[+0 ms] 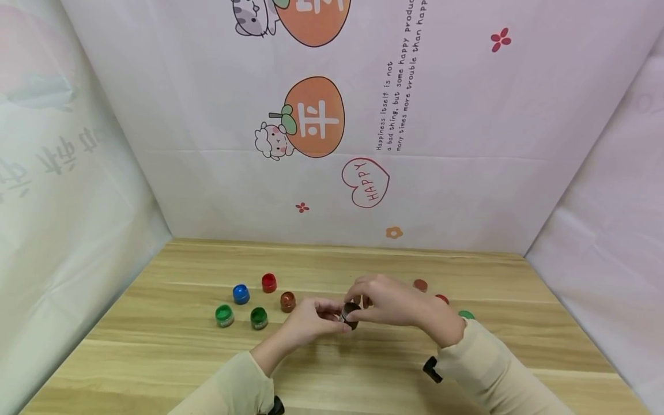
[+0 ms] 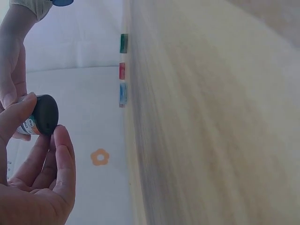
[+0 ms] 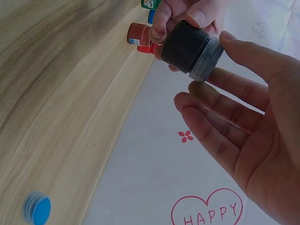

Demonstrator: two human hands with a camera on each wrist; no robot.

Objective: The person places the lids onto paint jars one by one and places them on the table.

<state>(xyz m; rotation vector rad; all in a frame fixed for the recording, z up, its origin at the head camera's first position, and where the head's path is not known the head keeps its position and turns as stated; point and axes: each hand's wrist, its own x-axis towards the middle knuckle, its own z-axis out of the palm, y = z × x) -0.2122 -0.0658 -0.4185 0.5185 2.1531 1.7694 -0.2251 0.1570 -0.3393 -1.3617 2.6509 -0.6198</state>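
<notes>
A small jar of black paint point(image 1: 350, 317) is held off the table between both hands. My left hand point(image 1: 310, 321) pinches the jar body, its thumb and fingertips on opposite sides. In the right wrist view the clear ribbed lid point(image 3: 206, 58) sits on the dark jar body. My right hand point(image 1: 390, 304) grips around this lid with thumb and fingers. The left wrist view shows the jar's dark base and printed label point(image 2: 29, 124).
Jars without lids stand at left: red point(image 1: 268, 283), blue point(image 1: 241, 294), green point(image 1: 225, 316), dark green point(image 1: 259, 318) and brown point(image 1: 287, 301). At right lie brown point(image 1: 420, 285), red point(image 1: 442, 298) and green point(image 1: 466, 314) lids. A blue lid point(image 3: 37, 208) shows in the right wrist view.
</notes>
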